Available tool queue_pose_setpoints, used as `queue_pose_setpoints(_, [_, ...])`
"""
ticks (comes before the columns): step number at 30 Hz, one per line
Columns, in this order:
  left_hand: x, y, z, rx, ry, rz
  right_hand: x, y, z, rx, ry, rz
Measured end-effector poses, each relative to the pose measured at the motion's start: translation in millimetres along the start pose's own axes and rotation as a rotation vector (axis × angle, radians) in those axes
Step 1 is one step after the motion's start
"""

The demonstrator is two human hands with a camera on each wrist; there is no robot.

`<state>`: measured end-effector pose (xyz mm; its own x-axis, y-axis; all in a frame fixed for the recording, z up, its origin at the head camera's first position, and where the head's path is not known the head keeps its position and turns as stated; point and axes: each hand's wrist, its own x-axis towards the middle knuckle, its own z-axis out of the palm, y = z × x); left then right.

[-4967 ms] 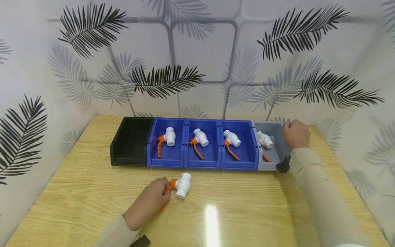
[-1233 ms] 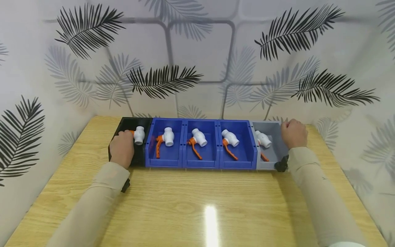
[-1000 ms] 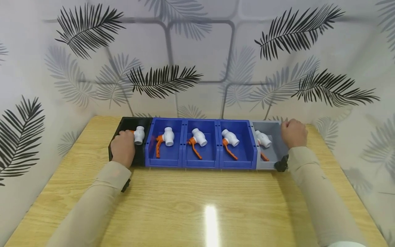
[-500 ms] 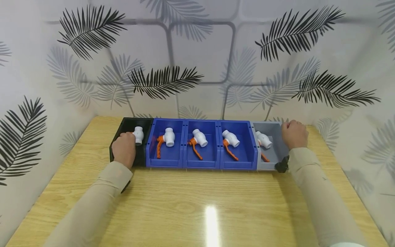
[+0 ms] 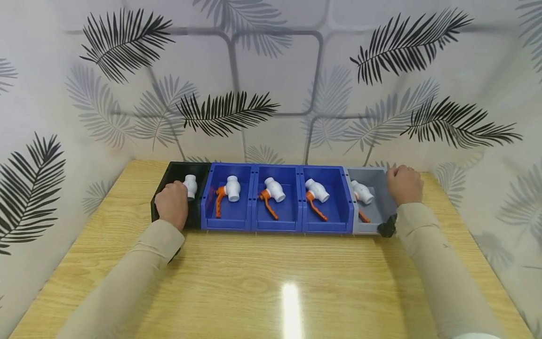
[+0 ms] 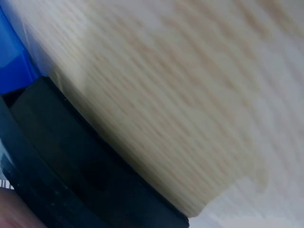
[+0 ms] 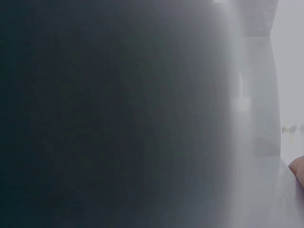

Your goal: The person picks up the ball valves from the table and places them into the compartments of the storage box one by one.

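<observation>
In the head view, my left hand [image 5: 171, 203] reaches over the front of the black bin [image 5: 194, 221], its fingers curled at the handle end of a white ball valve [image 5: 191, 187]. The handle is hidden under the hand. The left wrist view has the black bin's front edge [image 6: 90, 156] close up, with a bit of the hand [image 6: 16, 211] at the corner. My right hand [image 5: 405, 184], its fingers curled, grips the right wall of the grey bin [image 5: 377, 181]. A white ball valve [image 5: 362, 192] with an orange handle lies inside that bin, against its left wall.
Three blue bins [image 5: 277, 225] stand joined between the black and grey ones, each holding a white ball valve [image 5: 232, 189] with an orange handle. The row sits on a wooden table [image 5: 254, 278], before a leaf-patterned wall covering [image 5: 275, 61].
Five seconds ago my left hand held the valve over the table; it is now in the black bin. Lately the left hand has shifted slightly right, covering the orange handle. My right hand has stayed put.
</observation>
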<state>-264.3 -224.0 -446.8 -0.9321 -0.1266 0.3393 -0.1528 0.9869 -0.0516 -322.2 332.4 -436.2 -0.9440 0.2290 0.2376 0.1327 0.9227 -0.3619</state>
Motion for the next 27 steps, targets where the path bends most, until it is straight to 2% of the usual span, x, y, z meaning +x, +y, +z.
queue_pose_setpoints(6, [2.1,-0.3,0.5,-0.016,-0.037,0.02,0.7,0,0,-0.008,0.004,0.002])
queue_pose_setpoints(12, [4.2,-2.5,2.0,-0.039,-0.102,0.035,1.9,2,1,-0.016,0.005,0.007])
queue_pose_setpoints(18, [2.6,-9.6,-1.9,-0.057,-0.124,0.058,1.5,-2,2,0.04,0.045,0.007])
queue_pose_setpoints(22, [-3.1,-10.7,-6.5,-0.046,-0.083,0.094,1.0,-3,2,0.076,0.042,0.02])
queue_pose_setpoints(27, [-11.6,-3.8,-17.3,-0.074,0.06,0.192,0.2,1,1,0.102,0.082,-0.018])
